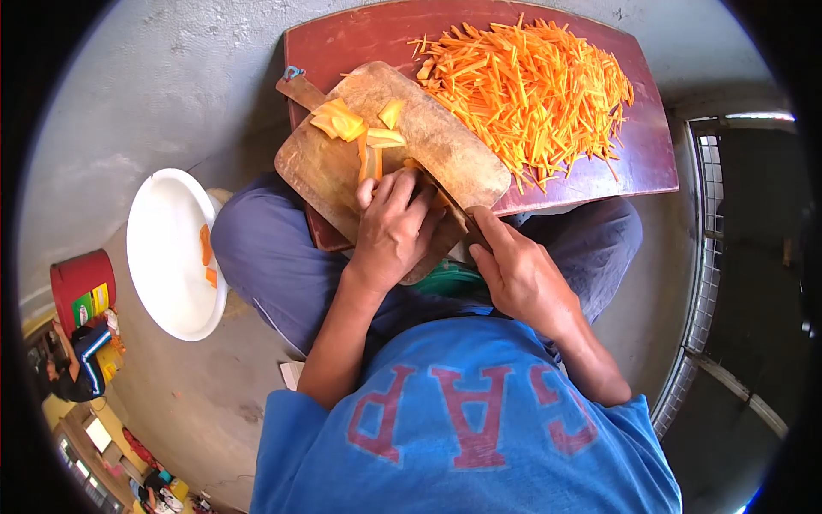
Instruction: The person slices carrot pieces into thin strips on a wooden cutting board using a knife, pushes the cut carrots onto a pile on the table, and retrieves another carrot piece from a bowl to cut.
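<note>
My left hand (392, 224) presses down with curled fingers on orange vegetable slices (370, 161) on a worn wooden cutting board (437, 137). Part of those slices is hidden beneath the fingers. My right hand (529, 278) is wrapped round the handle of a knife (447, 192), whose dark blade lies just right of my left fingertips. Several thicker yellow-orange pieces (340, 120) rest near the board's upper left. To the right of the board, a large heap of thin orange strips (531, 90) covers much of the red table (646, 167).
A white basin (167, 257) with a few orange pieces (206, 245) stands on the floor at left. Beyond it are a red container (81, 287) and another person (81, 364). A wire-mesh frame (704, 248) lines the right side. Something green (445, 281) shows below the board.
</note>
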Tool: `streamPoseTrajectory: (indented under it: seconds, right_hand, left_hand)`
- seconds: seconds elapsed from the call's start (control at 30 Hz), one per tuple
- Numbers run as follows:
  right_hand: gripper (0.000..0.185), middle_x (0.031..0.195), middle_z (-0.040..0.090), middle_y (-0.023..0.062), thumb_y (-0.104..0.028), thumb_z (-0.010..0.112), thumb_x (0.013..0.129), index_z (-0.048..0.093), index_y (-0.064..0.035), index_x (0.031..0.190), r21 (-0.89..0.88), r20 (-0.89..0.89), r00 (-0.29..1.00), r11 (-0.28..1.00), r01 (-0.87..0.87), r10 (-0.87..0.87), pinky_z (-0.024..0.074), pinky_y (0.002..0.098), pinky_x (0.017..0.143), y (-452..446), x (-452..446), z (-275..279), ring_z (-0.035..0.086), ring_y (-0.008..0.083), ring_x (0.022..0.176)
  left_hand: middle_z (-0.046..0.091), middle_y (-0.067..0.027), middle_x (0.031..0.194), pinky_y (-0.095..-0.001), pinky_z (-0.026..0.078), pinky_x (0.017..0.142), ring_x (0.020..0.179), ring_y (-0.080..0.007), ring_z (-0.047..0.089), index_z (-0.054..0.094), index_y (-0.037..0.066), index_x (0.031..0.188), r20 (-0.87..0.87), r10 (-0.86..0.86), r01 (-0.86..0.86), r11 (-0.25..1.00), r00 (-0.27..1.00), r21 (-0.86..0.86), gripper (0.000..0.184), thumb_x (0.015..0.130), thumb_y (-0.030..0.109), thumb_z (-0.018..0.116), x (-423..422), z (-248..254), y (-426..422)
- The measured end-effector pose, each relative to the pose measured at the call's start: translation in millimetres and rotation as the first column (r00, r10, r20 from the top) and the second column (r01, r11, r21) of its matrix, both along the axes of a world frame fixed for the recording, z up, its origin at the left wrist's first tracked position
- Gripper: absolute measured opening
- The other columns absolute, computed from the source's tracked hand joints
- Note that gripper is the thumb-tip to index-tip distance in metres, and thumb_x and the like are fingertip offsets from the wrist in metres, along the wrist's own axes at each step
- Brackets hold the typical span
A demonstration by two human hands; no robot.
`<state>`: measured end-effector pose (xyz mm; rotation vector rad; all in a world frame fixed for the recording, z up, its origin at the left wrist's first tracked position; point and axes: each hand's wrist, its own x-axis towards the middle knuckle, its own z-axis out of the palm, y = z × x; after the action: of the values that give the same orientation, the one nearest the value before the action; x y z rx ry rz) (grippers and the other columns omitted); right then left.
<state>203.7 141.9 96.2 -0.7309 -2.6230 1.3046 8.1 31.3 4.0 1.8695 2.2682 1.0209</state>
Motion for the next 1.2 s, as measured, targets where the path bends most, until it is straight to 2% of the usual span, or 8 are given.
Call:
streamPoseTrajectory:
  seconds: [0.2, 0.3, 0.5, 0.6, 0.73, 0.8, 0.93, 1.2]
  right_hand:
    - [0.042, 0.119, 0.073, 0.0343, -0.009, 0.068, 0.110, 0.053, 0.0003, 0.149, -0.001, -0.038, 0.999, 1.000, -0.011, 0.011, 0.0597, 0.0631, 0.083, 5, -8, -7, 0.072, 0.0590, 0.107]
    - [0.042, 0.119, 0.072, 0.0343, -0.008, 0.068, 0.110, 0.052, 0.0004, 0.148, -0.007, -0.021, 1.000, 1.000, -0.001, 0.000, 0.0594, 0.0634, 0.083, 0, -5, 2, 0.072, 0.0587, 0.106]
    - [0.042, 0.116, 0.072, 0.0336, -0.006, 0.068, 0.110, 0.052, -0.0001, 0.147, -0.006, -0.023, 1.000, 1.000, -0.016, 0.016, 0.0595, 0.0628, 0.081, 3, -11, -4, 0.072, 0.0584, 0.104]
    - [0.041, 0.114, 0.072, 0.0332, -0.007, 0.069, 0.109, 0.052, 0.0000, 0.146, 0.005, -0.005, 1.000, 1.000, -0.010, 0.010, 0.0597, 0.0627, 0.081, -1, -6, 5, 0.072, 0.0584, 0.101]
    - [0.045, 0.113, 0.072, 0.0340, -0.007, 0.069, 0.109, 0.050, 0.0001, 0.149, 0.040, -0.014, 1.000, 0.999, -0.017, 0.018, 0.0600, 0.0630, 0.080, -1, -13, -13, 0.072, 0.0583, 0.100]
    - [0.045, 0.114, 0.072, 0.0342, -0.007, 0.069, 0.109, 0.051, 0.0001, 0.149, 0.061, 0.001, 0.999, 0.997, -0.037, 0.037, 0.0599, 0.0635, 0.080, -1, -13, -9, 0.072, 0.0585, 0.100]
    - [0.041, 0.113, 0.071, 0.0338, -0.007, 0.069, 0.109, 0.052, -0.0003, 0.145, 0.068, -0.001, 1.000, 0.997, -0.020, 0.020, 0.0598, 0.0641, 0.079, -7, 5, 6, 0.072, 0.0585, 0.099]
    - [0.048, 0.115, 0.073, 0.0334, -0.007, 0.069, 0.109, 0.050, -0.0009, 0.152, 0.058, -0.033, 0.998, 0.997, -0.046, 0.048, 0.0610, 0.0627, 0.079, -1, -9, -5, 0.073, 0.0581, 0.098]
  left_hand:
    - [0.071, -0.0165, 0.125, -0.0505, 0.043, 0.104, 0.116, -0.0348, 0.066, 0.084, 0.005, 0.123, -0.042, 0.006, -0.007, 1.000, 0.999, -0.020, 0.031, 0.094, 0.017, 0.084, 0, -2, 1]
    - [0.070, -0.0168, 0.124, -0.0504, 0.043, 0.104, 0.115, -0.0359, 0.066, 0.084, 0.005, 0.122, -0.007, -0.011, 0.011, 1.000, 1.000, 0.027, 0.030, 0.094, 0.016, 0.084, -1, -1, 2]
    - [0.071, -0.0160, 0.123, -0.0499, 0.043, 0.105, 0.115, -0.0353, 0.067, 0.084, 0.005, 0.122, 0.015, -0.016, 0.017, 1.000, 1.000, -0.015, 0.030, 0.093, 0.014, 0.084, -2, 3, 1]
    - [0.069, -0.0167, 0.122, -0.0504, 0.043, 0.108, 0.118, -0.0343, 0.065, 0.083, 0.007, 0.120, 0.015, -0.023, 0.023, 1.000, 1.000, 0.020, 0.025, 0.100, 0.020, 0.077, -2, -2, 0]
    - [0.069, -0.0175, 0.123, -0.0499, 0.042, 0.109, 0.118, -0.0342, 0.066, 0.083, 0.006, 0.120, -0.003, -0.024, 0.024, 1.000, 1.000, 0.006, 0.025, 0.100, 0.020, 0.077, -2, -2, -1]
    - [0.069, -0.0181, 0.124, -0.0499, 0.042, 0.110, 0.119, -0.0343, 0.066, 0.083, 0.005, 0.120, -0.010, -0.024, 0.024, 0.999, 1.000, -0.022, 0.025, 0.101, 0.019, 0.077, -2, -2, -2]
    - [0.070, -0.0183, 0.124, -0.0499, 0.042, 0.111, 0.119, -0.0345, 0.067, 0.083, 0.006, 0.120, -0.005, -0.021, 0.022, 0.999, 1.000, 0.031, 0.026, 0.098, 0.018, 0.077, 0, -3, -2]
    - [0.070, -0.0185, 0.125, -0.0503, 0.041, 0.113, 0.121, -0.0342, 0.067, 0.083, 0.006, 0.122, -0.013, -0.042, 0.042, 0.999, 0.999, -0.012, 0.026, 0.100, 0.016, 0.074, -2, -2, -7]
